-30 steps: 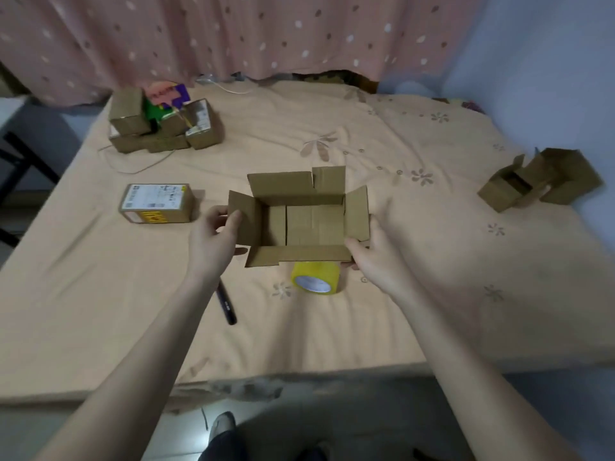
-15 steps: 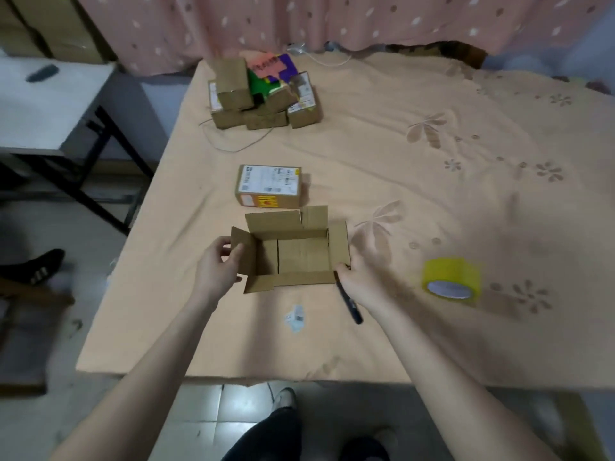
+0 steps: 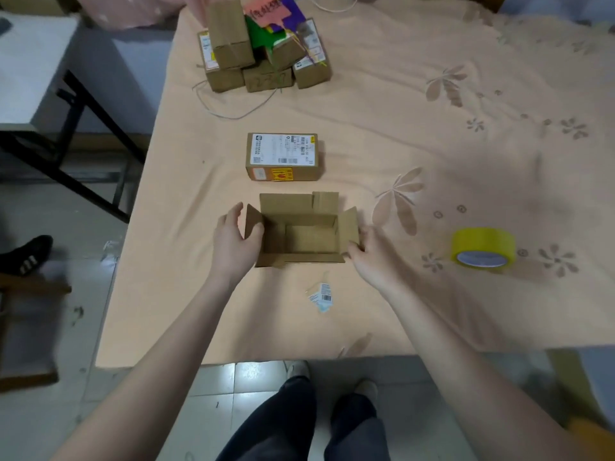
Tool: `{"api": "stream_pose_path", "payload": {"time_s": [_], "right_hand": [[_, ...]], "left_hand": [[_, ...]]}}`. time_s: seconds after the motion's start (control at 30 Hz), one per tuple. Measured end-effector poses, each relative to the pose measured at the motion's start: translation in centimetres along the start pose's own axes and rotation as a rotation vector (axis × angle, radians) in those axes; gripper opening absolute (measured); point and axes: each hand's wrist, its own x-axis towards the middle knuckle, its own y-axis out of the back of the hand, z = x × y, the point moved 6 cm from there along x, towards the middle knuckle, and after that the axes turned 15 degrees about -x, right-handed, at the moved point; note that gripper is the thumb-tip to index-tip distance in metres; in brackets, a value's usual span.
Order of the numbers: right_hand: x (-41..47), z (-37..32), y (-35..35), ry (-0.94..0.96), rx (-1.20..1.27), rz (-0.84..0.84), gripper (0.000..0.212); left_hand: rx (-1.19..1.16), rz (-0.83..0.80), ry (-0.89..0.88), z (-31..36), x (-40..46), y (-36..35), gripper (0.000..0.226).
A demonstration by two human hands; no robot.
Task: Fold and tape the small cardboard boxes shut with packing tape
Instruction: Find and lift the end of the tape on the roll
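1 open box (image 3: 301, 227), 1 tape roll (image 3: 483, 247)

Right hand (image 3: 369, 257) fingertips hidden behind open box (image 3: 301, 232) right flap, grip unclear. Label text on sealed box (image 3: 283, 156) too small to read. Box pile (image 3: 263, 48) at bed's far left corner cut off by top edge. Paper tag (image 3: 321, 296) print unreadable.

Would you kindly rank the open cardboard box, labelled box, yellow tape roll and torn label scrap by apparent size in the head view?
1. open cardboard box
2. labelled box
3. yellow tape roll, somewhat smaller than the labelled box
4. torn label scrap
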Motion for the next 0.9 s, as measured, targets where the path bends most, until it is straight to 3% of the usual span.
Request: {"api": "stream_pose_path", "payload": {"time_s": [0.13, 0.27, 0.53, 0.73, 0.9], "right_hand": [[0.1, 1.7, 4.3, -0.004, -0.042, 0.133, 0.044], [0.4, 4.9, 9.6, 0.026, -0.289, 0.335, 0.052], [0.2, 14.2, 15.4, -0.081, -0.55, 0.387, 0.082], [1.7, 17.3, 15.6, -0.07, -0.63, 0.257, 0.079], [2.0, 17.2, 16.8, 0.035, -0.597, 0.267, 0.051]], "left_hand": [[0.074, -0.025, -0.214, 4.8, -0.9, -2.4, 0.045], [0.124, -0.213, -0.379, 7.8, -3.0, -8.1, 0.041], [0.117, -0.605, -0.396, 9.4, -7.3, -20.8, 0.038], [0.158, -0.662, -0.277, 8.2, -8.1, -25.6, 0.041], [0.166, -0.608, -0.189, 7.0, -7.6, -26.7, 0.042]]}}
